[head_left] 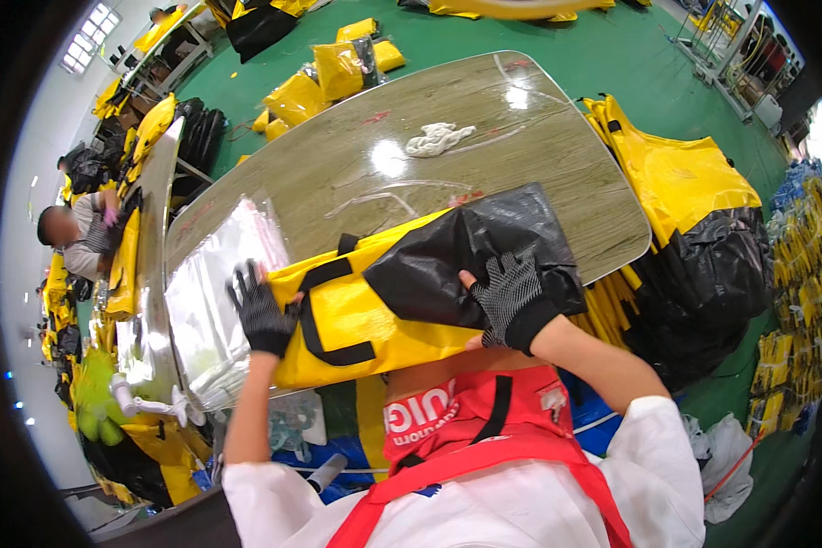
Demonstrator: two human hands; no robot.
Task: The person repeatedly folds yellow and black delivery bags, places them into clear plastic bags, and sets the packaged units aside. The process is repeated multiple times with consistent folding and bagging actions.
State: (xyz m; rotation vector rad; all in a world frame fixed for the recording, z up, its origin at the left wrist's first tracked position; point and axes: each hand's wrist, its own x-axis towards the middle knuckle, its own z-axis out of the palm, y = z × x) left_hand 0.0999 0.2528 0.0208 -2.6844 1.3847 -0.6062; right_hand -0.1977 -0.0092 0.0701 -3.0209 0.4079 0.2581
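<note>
A folded yellow and black bag (pixel 349 315) of shiny coated fabric lies along the near edge of the table (pixel 310 173), with black straps across its yellow part. My left hand (pixel 267 312), in a dark knit glove with bare fingertips, rests at the bag's left end, fingers spread. On the black folded part lies my right hand (pixel 511 297), gloved the same way, its fingers stretched out flat and apart. Beside my left hand is a stack of clear plastic sleeves (pixel 212 297), partly under the bag's left end.
White string (pixel 438 139) sits bunched on the tabletop. Yellow and black bags (pixel 694 196) hang in a pile at the table's right. Yellow packages (pixel 324 82) lie on the floor beyond. At left, a person (pixel 78 228) works at another table; a white clamp-like arm (pixel 155 405) stands nearer.
</note>
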